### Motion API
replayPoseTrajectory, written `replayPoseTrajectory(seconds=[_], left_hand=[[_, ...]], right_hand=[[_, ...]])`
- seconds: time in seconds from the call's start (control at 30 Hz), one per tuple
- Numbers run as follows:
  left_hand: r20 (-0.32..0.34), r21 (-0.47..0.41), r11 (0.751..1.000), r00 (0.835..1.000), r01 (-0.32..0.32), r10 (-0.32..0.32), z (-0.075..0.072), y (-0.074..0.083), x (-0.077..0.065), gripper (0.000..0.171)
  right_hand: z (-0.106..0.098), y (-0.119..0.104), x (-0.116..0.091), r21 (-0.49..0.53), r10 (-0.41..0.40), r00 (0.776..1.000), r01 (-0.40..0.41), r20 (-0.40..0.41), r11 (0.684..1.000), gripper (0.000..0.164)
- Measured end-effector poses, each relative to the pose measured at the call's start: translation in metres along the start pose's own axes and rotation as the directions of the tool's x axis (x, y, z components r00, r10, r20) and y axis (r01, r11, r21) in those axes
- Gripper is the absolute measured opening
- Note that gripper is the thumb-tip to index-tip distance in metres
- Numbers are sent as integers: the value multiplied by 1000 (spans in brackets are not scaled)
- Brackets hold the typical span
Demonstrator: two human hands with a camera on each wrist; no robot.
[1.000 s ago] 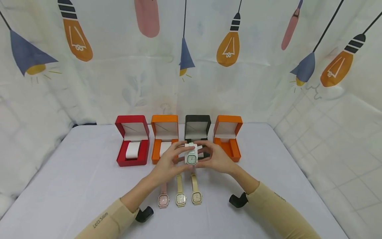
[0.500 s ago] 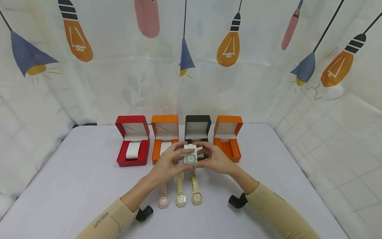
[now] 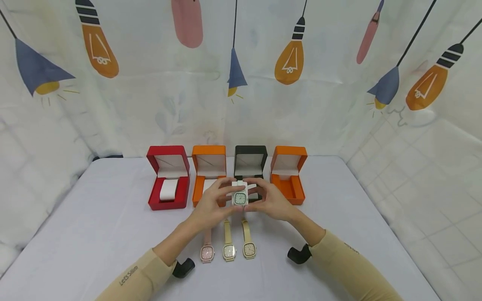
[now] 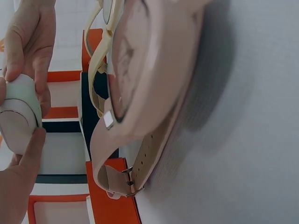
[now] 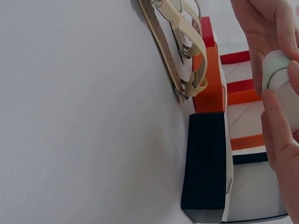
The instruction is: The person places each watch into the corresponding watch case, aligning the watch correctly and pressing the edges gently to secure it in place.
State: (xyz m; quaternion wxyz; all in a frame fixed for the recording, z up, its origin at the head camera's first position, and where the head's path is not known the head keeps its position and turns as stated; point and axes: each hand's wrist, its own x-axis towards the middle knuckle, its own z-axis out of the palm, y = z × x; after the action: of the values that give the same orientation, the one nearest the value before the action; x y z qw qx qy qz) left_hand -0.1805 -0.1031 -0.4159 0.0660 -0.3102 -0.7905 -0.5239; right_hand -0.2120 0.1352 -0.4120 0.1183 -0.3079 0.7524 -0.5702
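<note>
You have four boxes [image 3: 167, 205], four watches [image 3: 229, 251], two black cuff attachments [image 3: 183, 268], one bench [image 3: 109, 213], plus three printed bulbs [image 3: 290, 60] and three printed lamps [image 3: 235, 74].

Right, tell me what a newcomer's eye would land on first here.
Likely the mint-strapped watch, round a white cushion, held by the left hand and right hand before the black box. That box stands open in a row with a red box and two orange boxes along the far side of the table. Above, orange bulbs are printed on the pale backdrop.
</note>
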Motion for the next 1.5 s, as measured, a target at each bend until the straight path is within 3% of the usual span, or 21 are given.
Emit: replayPoseTrajectory(seconds=[0.67, 1.17, 1.5], left_hand=[[-14, -71, 997, 999, 28, -29, -4, -4, 5, 55], [-12, -150, 985, 996, 80, -83, -5, -2, 6, 53], [-24, -144, 982, 991, 125, -130, -4, -2, 8, 53]], right_hand=[[6, -2, 1, 8, -36, 999, 36, -25, 999, 77], [7, -4, 1, 19, -57, 998, 58, -36, 998, 78], [7, -2, 3, 10, -38, 998, 39, -51, 999, 77]])
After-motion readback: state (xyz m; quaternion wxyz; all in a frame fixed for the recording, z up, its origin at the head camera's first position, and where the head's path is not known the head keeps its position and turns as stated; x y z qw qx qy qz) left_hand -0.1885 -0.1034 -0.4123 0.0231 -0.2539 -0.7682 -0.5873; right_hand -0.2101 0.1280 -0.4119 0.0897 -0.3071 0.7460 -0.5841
